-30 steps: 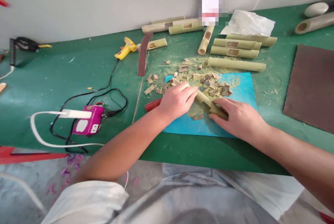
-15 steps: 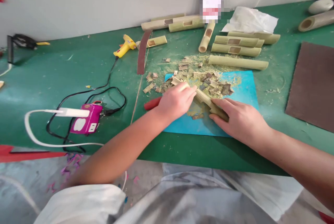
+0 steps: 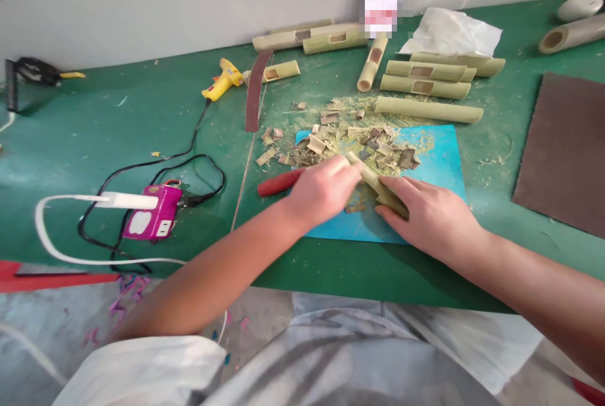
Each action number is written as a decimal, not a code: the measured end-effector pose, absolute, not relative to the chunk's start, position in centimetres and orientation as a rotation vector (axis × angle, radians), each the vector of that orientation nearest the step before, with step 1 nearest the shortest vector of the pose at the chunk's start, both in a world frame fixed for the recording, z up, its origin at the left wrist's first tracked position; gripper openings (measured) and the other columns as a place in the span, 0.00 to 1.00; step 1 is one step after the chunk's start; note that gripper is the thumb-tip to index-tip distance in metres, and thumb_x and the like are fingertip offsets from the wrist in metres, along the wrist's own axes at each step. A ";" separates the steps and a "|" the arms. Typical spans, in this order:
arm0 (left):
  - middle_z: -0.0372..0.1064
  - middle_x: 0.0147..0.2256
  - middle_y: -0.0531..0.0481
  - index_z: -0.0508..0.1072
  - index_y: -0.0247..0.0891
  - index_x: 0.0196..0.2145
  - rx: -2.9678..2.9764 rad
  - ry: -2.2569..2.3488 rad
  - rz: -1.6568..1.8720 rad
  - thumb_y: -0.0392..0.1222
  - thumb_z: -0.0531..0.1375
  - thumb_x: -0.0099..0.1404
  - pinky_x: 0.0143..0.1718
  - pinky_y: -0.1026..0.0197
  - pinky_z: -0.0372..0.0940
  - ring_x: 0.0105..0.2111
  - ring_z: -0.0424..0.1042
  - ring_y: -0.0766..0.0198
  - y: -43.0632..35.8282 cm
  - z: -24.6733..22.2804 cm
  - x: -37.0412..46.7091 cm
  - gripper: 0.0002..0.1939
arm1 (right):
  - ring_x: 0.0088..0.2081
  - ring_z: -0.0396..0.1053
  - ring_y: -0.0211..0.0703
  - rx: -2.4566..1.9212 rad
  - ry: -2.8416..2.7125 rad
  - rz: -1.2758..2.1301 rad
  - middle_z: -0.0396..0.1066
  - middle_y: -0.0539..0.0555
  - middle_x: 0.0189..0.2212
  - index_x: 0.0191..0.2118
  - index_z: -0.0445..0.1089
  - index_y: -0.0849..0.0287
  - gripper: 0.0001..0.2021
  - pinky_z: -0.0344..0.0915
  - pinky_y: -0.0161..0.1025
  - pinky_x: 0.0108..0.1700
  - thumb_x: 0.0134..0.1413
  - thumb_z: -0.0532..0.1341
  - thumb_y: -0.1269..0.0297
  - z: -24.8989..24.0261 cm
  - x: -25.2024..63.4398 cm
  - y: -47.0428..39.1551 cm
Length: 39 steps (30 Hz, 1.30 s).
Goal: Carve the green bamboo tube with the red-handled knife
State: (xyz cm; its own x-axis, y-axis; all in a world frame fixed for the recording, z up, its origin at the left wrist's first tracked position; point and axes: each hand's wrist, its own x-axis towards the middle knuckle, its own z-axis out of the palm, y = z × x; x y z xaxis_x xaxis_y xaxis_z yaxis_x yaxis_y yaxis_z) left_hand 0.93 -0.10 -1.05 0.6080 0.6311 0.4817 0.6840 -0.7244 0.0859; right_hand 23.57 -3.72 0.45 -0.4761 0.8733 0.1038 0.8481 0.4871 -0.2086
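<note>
A pale green bamboo tube [image 3: 374, 183] lies slantwise over the blue sheet [image 3: 439, 188], with a notch cut in its side. My right hand [image 3: 432, 217] grips the near end, thumb below and fingers on top. Nearer the far end, my left hand [image 3: 326, 188] is closed on the tube with its fingers curled over. Whatever may be under those left fingers is hidden. Bamboo chips [image 3: 378, 144] and fine shavings lie just beyond both hands. A red handle [image 3: 280, 183] shows beside my left hand, its other end covered.
Several cut bamboo tubes [image 3: 428, 110] lie at the back of the green table. Left are a yellow glue gun [image 3: 224, 80], its black cord and a purple power adapter [image 3: 152, 212]. A brown strip [image 3: 258, 92] and brown sheet [image 3: 564, 150] flank the work area.
My left hand has shifted slightly nearer along the bamboo tube, uncovering more of its far end and more of the red handle. My right hand keeps its grip.
</note>
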 end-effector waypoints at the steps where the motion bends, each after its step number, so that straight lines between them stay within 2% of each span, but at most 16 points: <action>1: 0.72 0.33 0.46 0.74 0.31 0.48 -2.759 -1.071 -0.740 0.39 0.47 0.78 0.38 0.61 0.71 0.34 0.73 0.63 -0.1 -1.1 0.9 0.17 | 0.36 0.76 0.49 -1.483 -2.540 0.185 0.79 0.56 0.42 0.52 0.72 0.60 0.16 0.62 0.41 0.32 0.61 0.60 0.60 0.4 23.5 -3.8; 5: 0.72 0.33 0.46 0.75 0.32 0.45 -2.672 -1.128 -0.770 0.38 0.49 0.77 0.36 0.61 0.71 0.32 0.73 0.63 0.0 -1.2 0.7 0.15 | 0.36 0.76 0.49 -1.494 -2.535 0.143 0.79 0.55 0.41 0.51 0.72 0.59 0.15 0.60 0.41 0.31 0.61 0.60 0.59 0.5 23.4 -3.9; 8: 0.73 0.34 0.45 0.73 0.31 0.50 -2.782 -0.995 -0.677 0.37 0.49 0.77 0.39 0.60 0.72 0.36 0.74 0.61 0.1 -1.2 0.7 0.15 | 0.36 0.75 0.49 -1.511 -2.543 0.156 0.79 0.55 0.40 0.50 0.72 0.59 0.15 0.60 0.41 0.31 0.61 0.60 0.60 0.6 23.3 -4.1; 12: 0.72 0.31 0.46 0.74 0.30 0.46 -2.668 -1.023 -0.710 0.36 0.51 0.76 0.35 0.61 0.71 0.32 0.73 0.62 0.1 -1.2 0.6 0.13 | 0.36 0.75 0.49 -1.548 -2.543 0.170 0.79 0.56 0.42 0.50 0.72 0.59 0.15 0.60 0.41 0.32 0.61 0.60 0.60 0.9 23.2 -4.2; 16: 0.72 0.32 0.46 0.74 0.29 0.46 -2.680 -0.934 -0.703 0.34 0.52 0.75 0.36 0.61 0.70 0.33 0.73 0.62 0.1 -1.1 0.6 0.12 | 0.36 0.75 0.49 -1.534 -2.550 0.145 0.79 0.56 0.41 0.50 0.72 0.59 0.14 0.61 0.41 0.32 0.61 0.60 0.60 0.9 23.1 -4.3; 18: 0.71 0.30 0.46 0.74 0.29 0.44 -2.644 -0.986 -0.703 0.33 0.51 0.75 0.35 0.61 0.70 0.32 0.72 0.61 0.1 -1.1 0.6 0.12 | 0.36 0.75 0.49 -1.533 -2.550 0.130 0.79 0.56 0.41 0.50 0.72 0.60 0.14 0.61 0.41 0.32 0.62 0.60 0.60 0.9 23.1 -4.3; 21: 0.72 0.33 0.45 0.73 0.29 0.48 -2.723 -0.929 -0.703 0.35 0.51 0.75 0.38 0.61 0.70 0.34 0.73 0.61 0.1 -1.0 0.7 0.13 | 0.36 0.75 0.49 -1.531 -2.568 0.136 0.79 0.57 0.41 0.50 0.72 0.60 0.14 0.60 0.41 0.32 0.61 0.60 0.60 0.8 23.1 -4.3; 25: 0.70 0.30 0.46 0.75 0.30 0.42 -2.670 -1.056 -0.677 0.35 0.48 0.76 0.34 0.60 0.69 0.32 0.71 0.61 0.1 -0.9 0.7 0.15 | 0.36 0.75 0.48 -1.556 -2.564 0.160 0.79 0.57 0.43 0.50 0.71 0.59 0.14 0.59 0.40 0.32 0.62 0.59 0.59 0.9 23.1 -4.2; 28: 0.72 0.33 0.46 0.74 0.31 0.47 -2.743 -0.994 -0.669 0.38 0.48 0.77 0.37 0.60 0.70 0.34 0.72 0.62 0.1 -0.8 0.7 0.16 | 0.36 0.74 0.48 -1.550 -2.571 0.185 0.79 0.56 0.42 0.50 0.71 0.58 0.14 0.59 0.40 0.32 0.62 0.59 0.60 1.1 23.0 -4.2; 31: 0.70 0.30 0.46 0.75 0.31 0.41 -2.648 -1.090 -0.695 0.36 0.48 0.77 0.36 0.61 0.69 0.32 0.71 0.62 0.1 -0.7 0.7 0.16 | 0.36 0.74 0.48 -1.554 -2.556 0.190 0.79 0.56 0.42 0.50 0.71 0.58 0.14 0.58 0.40 0.32 0.63 0.58 0.60 1.2 23.0 -4.2; 35: 0.72 0.32 0.46 0.74 0.32 0.46 -2.738 -0.978 -0.678 0.37 0.49 0.77 0.37 0.61 0.70 0.33 0.72 0.62 0.1 -0.7 0.7 0.15 | 0.36 0.74 0.47 -1.553 -2.560 0.225 0.79 0.56 0.42 0.48 0.72 0.57 0.12 0.58 0.40 0.32 0.62 0.58 0.60 1.2 23.1 -4.2; 38: 0.70 0.29 0.47 0.75 0.33 0.40 -2.667 -1.075 -0.706 0.35 0.48 0.76 0.34 0.61 0.69 0.31 0.71 0.63 0.1 -0.7 0.8 0.15 | 0.36 0.74 0.48 -1.568 -2.542 0.222 0.79 0.57 0.43 0.50 0.71 0.57 0.14 0.58 0.40 0.32 0.62 0.58 0.60 1.1 23.1 -4.2; 39: 0.70 0.29 0.47 0.75 0.32 0.42 -2.680 -1.057 -0.694 0.35 0.49 0.76 0.34 0.61 0.69 0.31 0.71 0.63 0.1 -0.7 0.8 0.15 | 0.37 0.74 0.48 -1.571 -2.544 0.227 0.79 0.57 0.43 0.50 0.71 0.58 0.14 0.58 0.40 0.32 0.62 0.58 0.60 1.1 23.1 -4.1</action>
